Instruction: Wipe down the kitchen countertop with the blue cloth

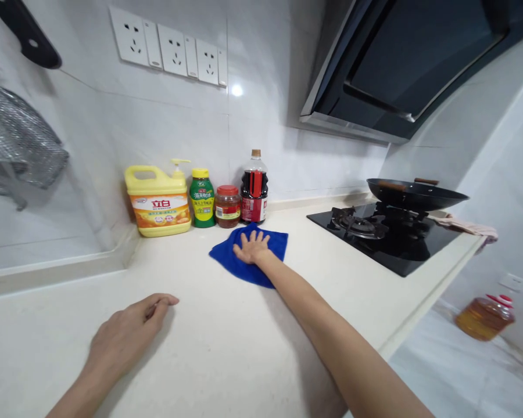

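Note:
My right hand [251,248] lies flat on a blue cloth [233,255], fingers spread and pressing it onto the pale countertop [226,337]. The cloth is laid out, with its far edge close to the foot of a dark sauce bottle [253,191]. My left hand [133,328] hovers at or rests on the counter to the lower left. Its fingers are curled in with the thumb close to the index finger, and nothing shows in them. Left of the bottle stand a red-lidded jar [227,208], a green bottle with a yellow cap [202,200] and a yellow detergent jug [159,203].
A black gas stove [375,232] sits on the right with a wok [414,194] on it, under a dark range hood [401,64]. A folded rag [466,225] lies at the counter's right edge. An oil jug [483,316] is on the floor. Wall sockets [172,51] are above.

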Available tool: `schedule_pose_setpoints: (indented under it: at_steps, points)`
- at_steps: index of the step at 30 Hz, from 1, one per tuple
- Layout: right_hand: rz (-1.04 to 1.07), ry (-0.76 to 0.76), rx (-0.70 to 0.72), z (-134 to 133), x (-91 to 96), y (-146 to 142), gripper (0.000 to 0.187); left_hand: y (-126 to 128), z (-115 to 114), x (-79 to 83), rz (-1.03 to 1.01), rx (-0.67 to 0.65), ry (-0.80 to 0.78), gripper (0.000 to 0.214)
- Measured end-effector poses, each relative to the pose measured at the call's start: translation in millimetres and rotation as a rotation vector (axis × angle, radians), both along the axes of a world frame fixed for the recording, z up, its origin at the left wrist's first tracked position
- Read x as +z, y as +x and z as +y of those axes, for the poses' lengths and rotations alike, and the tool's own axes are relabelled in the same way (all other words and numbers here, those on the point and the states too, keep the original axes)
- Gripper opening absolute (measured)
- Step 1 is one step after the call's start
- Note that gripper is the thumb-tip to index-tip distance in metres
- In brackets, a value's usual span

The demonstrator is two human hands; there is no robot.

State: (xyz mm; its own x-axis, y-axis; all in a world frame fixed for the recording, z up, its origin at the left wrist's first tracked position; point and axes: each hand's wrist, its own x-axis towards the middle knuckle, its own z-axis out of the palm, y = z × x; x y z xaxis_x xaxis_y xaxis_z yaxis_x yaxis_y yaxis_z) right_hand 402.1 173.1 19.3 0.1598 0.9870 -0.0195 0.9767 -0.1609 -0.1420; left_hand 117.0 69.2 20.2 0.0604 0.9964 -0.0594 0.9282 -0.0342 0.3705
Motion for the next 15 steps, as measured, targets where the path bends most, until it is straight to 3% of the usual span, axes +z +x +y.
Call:
schedule_pose_setpoints:
  at_steps: [5,8,12,15]
  points:
    - [0.016,0.038,0.404,-18.2,-2.6,-78.9,0.078,1.0,-7.3,4.4,-0.09,0.014,0.149,0.052]
    - [0.015,0.084,0.648,-36.2,-6.2,-109.9,0.074,2.9,-12.8,10.1,-0.106,0.103,0.288,0.054]
    - [-0.043,0.104,0.883,-73.2,-5.5,-126.4,0.069,4.6,-19.5,20.7,-0.071,0.129,0.37,0.053]
    - [-0.064,0.108,0.973,-110.0,-0.8,-125.1,0.066,0.0,-22.2,27.8,-0.063,0.126,0.389,0.051]
